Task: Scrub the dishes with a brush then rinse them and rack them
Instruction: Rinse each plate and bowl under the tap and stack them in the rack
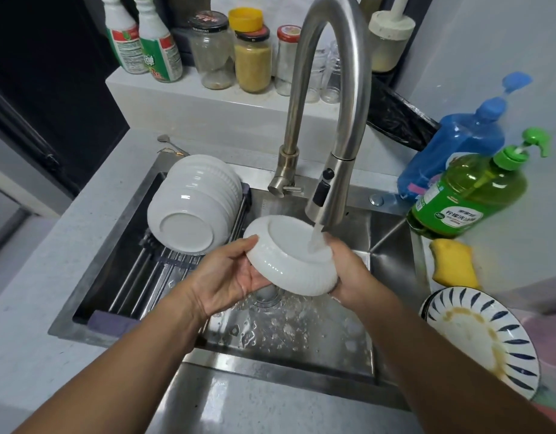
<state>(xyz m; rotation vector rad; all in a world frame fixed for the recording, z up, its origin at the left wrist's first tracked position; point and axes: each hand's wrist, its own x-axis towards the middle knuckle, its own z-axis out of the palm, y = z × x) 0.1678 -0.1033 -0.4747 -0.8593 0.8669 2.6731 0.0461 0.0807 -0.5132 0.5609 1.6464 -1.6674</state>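
head view: a person is rinsing a white ribbed bowl (292,261) under the running faucet (325,120), its base turned up into the stream above the middle of the steel sink (392,227). the left hand (229,277) is cupping the bowl's near-left rim, fingers curled beneath it; the right hand (348,270) is gripping the right rim. scrubbing appears finished on this piece, and racking looks to be the next move, calling for a short carry left to the roll-up rack (151,277) spanning the sink's left side. a stack of white bowls (192,202) is crowding the rack's far end, leaving bare bars at the near end. a soiled blue-striped plate (480,339) is waiting at the counter's right edge, just beside a yellow sponge (455,261).
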